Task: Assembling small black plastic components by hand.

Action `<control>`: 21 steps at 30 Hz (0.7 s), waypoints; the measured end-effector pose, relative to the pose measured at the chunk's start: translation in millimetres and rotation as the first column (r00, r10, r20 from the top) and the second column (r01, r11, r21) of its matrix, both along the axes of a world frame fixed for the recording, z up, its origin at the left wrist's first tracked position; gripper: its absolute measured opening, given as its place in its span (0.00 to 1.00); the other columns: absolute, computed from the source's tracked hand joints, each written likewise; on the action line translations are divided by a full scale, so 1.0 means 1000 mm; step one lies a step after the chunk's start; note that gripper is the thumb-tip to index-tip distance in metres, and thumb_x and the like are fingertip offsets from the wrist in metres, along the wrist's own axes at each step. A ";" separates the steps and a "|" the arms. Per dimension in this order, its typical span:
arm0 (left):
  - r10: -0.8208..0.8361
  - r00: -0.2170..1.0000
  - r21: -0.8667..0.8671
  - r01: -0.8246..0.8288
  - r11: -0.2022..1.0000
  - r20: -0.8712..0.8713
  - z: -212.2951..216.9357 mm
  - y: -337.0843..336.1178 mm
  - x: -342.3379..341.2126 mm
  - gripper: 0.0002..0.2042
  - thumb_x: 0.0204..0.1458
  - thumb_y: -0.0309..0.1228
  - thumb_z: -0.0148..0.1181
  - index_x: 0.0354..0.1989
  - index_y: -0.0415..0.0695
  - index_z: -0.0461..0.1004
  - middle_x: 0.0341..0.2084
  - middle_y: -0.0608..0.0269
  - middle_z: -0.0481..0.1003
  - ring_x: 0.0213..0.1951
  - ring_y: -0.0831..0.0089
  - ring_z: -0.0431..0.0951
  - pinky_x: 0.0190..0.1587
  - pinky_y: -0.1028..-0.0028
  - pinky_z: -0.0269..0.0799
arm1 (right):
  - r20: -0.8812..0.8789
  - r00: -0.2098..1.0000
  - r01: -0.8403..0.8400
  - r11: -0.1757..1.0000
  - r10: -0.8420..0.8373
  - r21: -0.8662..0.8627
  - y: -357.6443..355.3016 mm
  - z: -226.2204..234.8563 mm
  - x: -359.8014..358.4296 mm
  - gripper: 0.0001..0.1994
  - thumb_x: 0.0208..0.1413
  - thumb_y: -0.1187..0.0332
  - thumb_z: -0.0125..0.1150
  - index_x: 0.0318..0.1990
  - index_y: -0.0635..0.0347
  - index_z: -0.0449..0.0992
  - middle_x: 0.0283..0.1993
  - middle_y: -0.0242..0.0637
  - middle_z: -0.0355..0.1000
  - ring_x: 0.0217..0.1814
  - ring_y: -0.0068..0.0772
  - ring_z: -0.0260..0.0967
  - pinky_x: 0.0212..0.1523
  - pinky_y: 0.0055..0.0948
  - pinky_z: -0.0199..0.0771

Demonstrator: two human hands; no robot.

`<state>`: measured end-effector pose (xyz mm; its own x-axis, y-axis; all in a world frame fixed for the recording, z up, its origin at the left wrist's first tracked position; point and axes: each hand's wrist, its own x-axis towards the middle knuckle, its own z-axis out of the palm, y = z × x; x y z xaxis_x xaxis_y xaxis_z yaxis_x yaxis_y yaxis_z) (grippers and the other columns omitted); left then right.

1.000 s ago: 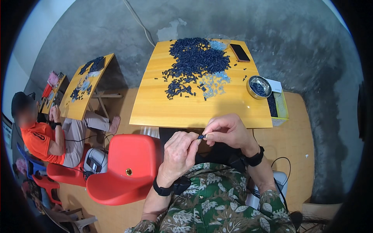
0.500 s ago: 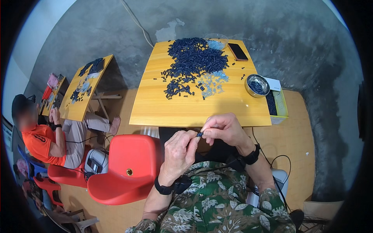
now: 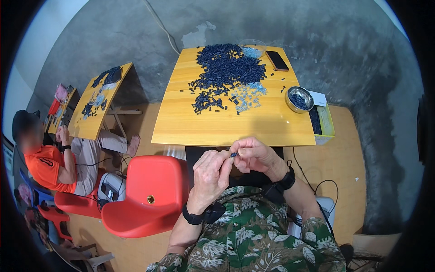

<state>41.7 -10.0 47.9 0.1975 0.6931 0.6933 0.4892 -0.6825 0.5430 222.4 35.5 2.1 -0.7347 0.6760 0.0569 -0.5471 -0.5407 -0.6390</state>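
Head view: left hand (image 3: 210, 170) pinches dark piece (image 3: 233, 154) before table (image 3: 276, 129); right hand (image 3: 256, 155) curled against it, grip unclear from here; metal bowl (image 3: 307, 94), yellow box (image 3: 324, 140) hold dark parts (image 3: 297, 100); clear tub (image 3: 261, 44), pale bits (image 3: 251, 53).

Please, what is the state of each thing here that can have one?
Left hand: closed on small dark part.
Right hand: fingers at this part, grip unclear.
Dark pieces: heaped loosely.
Metal bowl: upright, partly filled.
Phone: flat, screen dark.
Clear dish: open, pale blue pieces inside.
Yellow box: open.
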 end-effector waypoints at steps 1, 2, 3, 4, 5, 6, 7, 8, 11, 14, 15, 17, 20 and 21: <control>0.002 1.000 0.012 -0.002 1.000 0.001 -0.001 0.000 0.000 0.05 0.48 0.19 0.63 0.33 0.38 0.76 0.22 0.58 0.74 0.23 0.63 0.74 0.25 0.69 0.68 | 0.056 0.998 0.020 1.000 -0.020 -0.007 -0.002 0.002 0.000 0.11 0.59 0.66 0.60 0.42 0.67 0.75 0.29 0.35 0.74 0.23 0.22 0.69 0.21 0.20 0.67; 0.004 1.000 0.023 -0.004 1.000 0.002 -0.002 0.000 0.000 0.05 0.48 0.19 0.63 0.33 0.38 0.76 0.21 0.58 0.74 0.23 0.63 0.73 0.25 0.69 0.68 | 0.111 0.993 0.041 0.999 -0.039 -0.012 -0.002 0.003 0.000 0.12 0.59 0.65 0.61 0.41 0.68 0.76 0.29 0.36 0.75 0.22 0.22 0.69 0.21 0.20 0.67; 0.002 1.000 0.024 -0.002 1.000 0.003 -0.001 -0.001 0.000 0.05 0.48 0.19 0.63 0.33 0.38 0.76 0.21 0.58 0.74 0.23 0.63 0.73 0.25 0.69 0.68 | 0.113 0.993 0.043 0.999 -0.041 -0.011 -0.003 0.003 0.001 0.12 0.59 0.65 0.61 0.41 0.68 0.76 0.29 0.36 0.75 0.22 0.22 0.69 0.21 0.20 0.67; -0.008 1.000 0.020 0.008 1.000 -0.015 0.000 -0.003 0.001 0.07 0.46 0.17 0.63 0.34 0.37 0.76 0.21 0.58 0.73 0.23 0.62 0.72 0.26 0.68 0.67 | 0.117 0.993 0.031 0.999 -0.030 -0.008 -0.003 0.004 0.001 0.12 0.58 0.65 0.61 0.40 0.68 0.76 0.28 0.36 0.75 0.21 0.22 0.69 0.20 0.20 0.67; -0.018 0.999 0.017 0.018 1.000 -0.033 0.001 -0.003 0.001 0.09 0.44 0.16 0.63 0.35 0.36 0.76 0.21 0.57 0.72 0.22 0.61 0.72 0.27 0.67 0.66 | 0.121 0.992 0.019 1.000 -0.018 -0.005 -0.003 0.004 0.002 0.13 0.58 0.65 0.61 0.39 0.69 0.77 0.28 0.37 0.76 0.20 0.22 0.69 0.20 0.20 0.67; -0.018 0.999 0.018 0.018 1.000 -0.032 0.001 -0.003 0.001 0.09 0.44 0.16 0.63 0.35 0.36 0.76 0.21 0.57 0.72 0.22 0.61 0.72 0.27 0.67 0.66 | 0.122 0.992 0.019 1.000 -0.018 -0.004 -0.004 0.004 0.001 0.13 0.58 0.65 0.61 0.39 0.69 0.77 0.28 0.37 0.76 0.20 0.22 0.69 0.20 0.20 0.67; -0.010 1.000 0.034 0.011 0.999 -0.025 0.000 -0.003 0.001 0.08 0.45 0.16 0.62 0.35 0.36 0.76 0.20 0.58 0.72 0.22 0.62 0.71 0.27 0.68 0.66 | 0.126 0.991 0.037 0.999 -0.036 -0.006 -0.005 0.004 -0.001 0.13 0.58 0.64 0.61 0.38 0.69 0.77 0.27 0.37 0.76 0.20 0.22 0.69 0.19 0.20 0.67; -0.002 1.000 0.051 0.003 0.999 -0.017 -0.001 -0.003 0.002 0.08 0.45 0.17 0.62 0.35 0.36 0.76 0.20 0.58 0.72 0.22 0.62 0.71 0.27 0.68 0.65 | 0.130 0.990 0.055 0.998 -0.054 -0.007 -0.005 0.004 -0.003 0.14 0.57 0.63 0.61 0.38 0.70 0.77 0.27 0.38 0.75 0.19 0.22 0.69 0.18 0.20 0.66; 0.000 1.000 0.028 0.000 1.000 -0.001 -0.005 -0.003 0.002 0.08 0.45 0.17 0.62 0.36 0.37 0.77 0.20 0.59 0.72 0.22 0.62 0.70 0.28 0.68 0.66 | 0.133 0.987 0.096 0.995 -0.093 -0.017 -0.008 0.003 -0.004 0.14 0.57 0.64 0.61 0.37 0.70 0.77 0.26 0.37 0.75 0.18 0.22 0.67 0.17 0.20 0.65; -0.001 1.000 0.014 0.001 1.000 0.010 -0.008 -0.003 0.003 0.08 0.46 0.17 0.62 0.35 0.37 0.77 0.20 0.59 0.72 0.22 0.63 0.70 0.28 0.68 0.66 | 0.136 0.981 0.141 0.990 -0.137 -0.020 -0.012 0.005 -0.009 0.12 0.57 0.65 0.60 0.34 0.69 0.76 0.22 0.36 0.72 0.15 0.21 0.63 0.14 0.20 0.61; -0.003 1.000 0.013 0.003 1.000 0.011 -0.008 -0.003 0.004 0.08 0.46 0.17 0.62 0.35 0.37 0.77 0.20 0.59 0.72 0.22 0.63 0.70 0.28 0.68 0.66 | 0.137 0.981 0.143 0.990 -0.139 -0.020 -0.013 0.002 -0.011 0.12 0.57 0.65 0.60 0.34 0.69 0.76 0.22 0.36 0.72 0.15 0.21 0.63 0.14 0.20 0.61; 0.000 0.999 0.023 -0.001 1.000 0.034 -0.006 -0.004 0.007 0.05 0.46 0.18 0.63 0.33 0.38 0.77 0.20 0.58 0.73 0.21 0.65 0.72 0.25 0.70 0.67 | 0.072 0.980 0.190 0.980 -0.186 -0.058 -0.015 -0.004 -0.017 0.11 0.56 0.67 0.59 0.32 0.69 0.75 0.19 0.34 0.70 0.12 0.19 0.58 0.11 0.20 0.55; 0.003 0.999 0.015 -0.004 1.000 0.054 -0.008 -0.005 0.008 0.05 0.46 0.18 0.63 0.32 0.37 0.76 0.20 0.58 0.73 0.21 0.65 0.72 0.24 0.70 0.67 | 0.076 0.962 0.268 0.962 -0.264 -0.056 -0.020 -0.001 -0.024 0.11 0.55 0.67 0.58 0.31 0.69 0.75 0.17 0.33 0.68 0.11 0.17 0.55 0.10 0.18 0.53; 0.004 0.999 0.014 -0.004 1.000 0.054 -0.009 -0.006 0.008 0.05 0.46 0.18 0.63 0.32 0.37 0.76 0.20 0.58 0.73 0.21 0.65 0.72 0.24 0.70 0.67 | 0.076 0.962 0.268 0.962 -0.263 -0.057 -0.022 -0.001 -0.026 0.11 0.55 0.67 0.58 0.31 0.69 0.75 0.17 0.33 0.68 0.11 0.17 0.55 0.10 0.18 0.53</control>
